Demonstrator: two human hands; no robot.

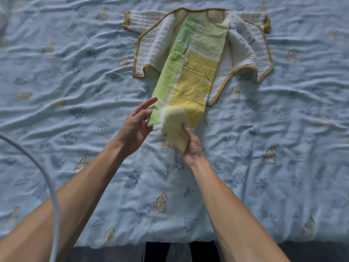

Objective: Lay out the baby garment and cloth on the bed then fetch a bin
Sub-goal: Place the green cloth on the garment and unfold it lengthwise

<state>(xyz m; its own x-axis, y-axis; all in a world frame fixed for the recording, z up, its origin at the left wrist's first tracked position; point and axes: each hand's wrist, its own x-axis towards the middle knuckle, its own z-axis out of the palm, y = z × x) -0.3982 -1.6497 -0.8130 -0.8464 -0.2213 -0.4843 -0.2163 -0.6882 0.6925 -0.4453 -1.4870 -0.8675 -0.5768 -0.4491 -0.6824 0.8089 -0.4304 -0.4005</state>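
1. Garment (151,46) lay open, front flaps spread, on the far middle of the bed (283,148). Cloth (190,72), a long green-and-yellow strip, ran down its centre, with its near end past the hem toward the person.
2. Right hand (191,146) pinched the near end of the cloth, thumb on top, fingers curled under; that end was folded over and lifted off the bed. Left hand (136,123) was open, fingers loosely extended, and touched the cloth's near left edge. No firm grip there that I could tell.
3. Risk: a pull on the near end would likely drag the whole strip, and the garment flaps with it, since the cloth rested on the lining. One-sided grip could skew the strip off centre.
4. Risk: the folded near corner might stay doubled if let go as it was; needs flattening first.
5. Risk: the sheet was heavily rumpled, so anything smoothed hard could bunch with it.
6. A pale cable (51,186) curved past the left forearm, near left; it could snag on a wide sweep.
7. Room: open sheet lay left, right and near of the garment. The near bed edge sat just below the forearms, dark floor beyond. No bin in view.
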